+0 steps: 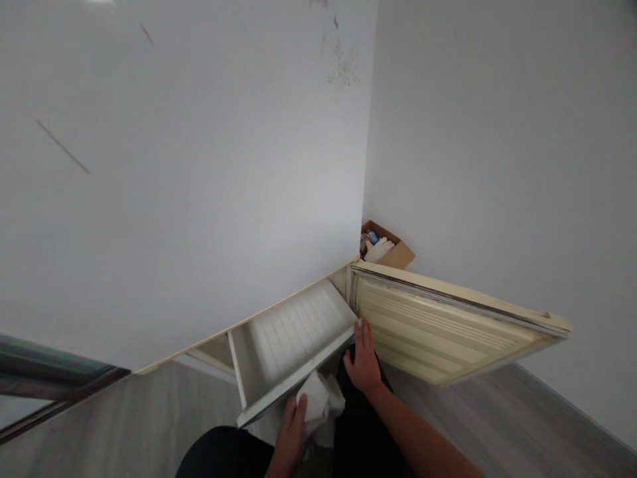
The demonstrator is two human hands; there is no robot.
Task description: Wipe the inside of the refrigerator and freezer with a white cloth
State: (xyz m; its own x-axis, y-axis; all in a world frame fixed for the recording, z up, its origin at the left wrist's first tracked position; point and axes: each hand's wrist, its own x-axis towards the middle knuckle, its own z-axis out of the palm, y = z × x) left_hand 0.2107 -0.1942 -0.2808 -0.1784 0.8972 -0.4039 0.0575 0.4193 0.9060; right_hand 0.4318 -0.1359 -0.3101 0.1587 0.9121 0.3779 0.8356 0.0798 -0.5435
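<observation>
Two hands are at work low in a corner where two white walls [199,166] meet. Our left hand [291,428] is closed around a crumpled white cloth [318,398], thumb on top, holding it just below the edge of a white louvred panel [291,335]. Our right hand [363,362] lies flat and open, fingers together, its fingertips [362,328] touching the panel's lower right corner. That panel tilts toward us out of a low cream frame along the left wall. Just to its right a cream slatted door [438,325] swings out over the grey floor [124,425], hinged near the corner. Behind the door, tight in the corner, sits a cardboard box [398,252] with what looks like a white glove [378,249] in it and something blue beside that, too small to make out. Our dark trousers [219,455] fill the bottom of the view.
</observation>
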